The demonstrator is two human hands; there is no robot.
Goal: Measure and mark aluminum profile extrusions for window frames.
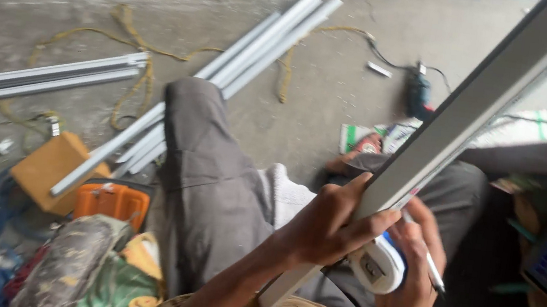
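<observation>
- We saw a bare grey concrete floor (340,78), dusty and evenly lit.
- Long pale metal profiles (259,46) lay across it, another pair (37,77) further left.
- A yellow rope (129,22) looped between them.
- A power drill (419,92) lay by its black cable.
- An orange case (112,201) sat beside a wooden block (50,166).

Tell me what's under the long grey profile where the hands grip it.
Under the long grey profile: a white tape measure and pen in the right hand. The left hand hides the profile's underside there.
</observation>
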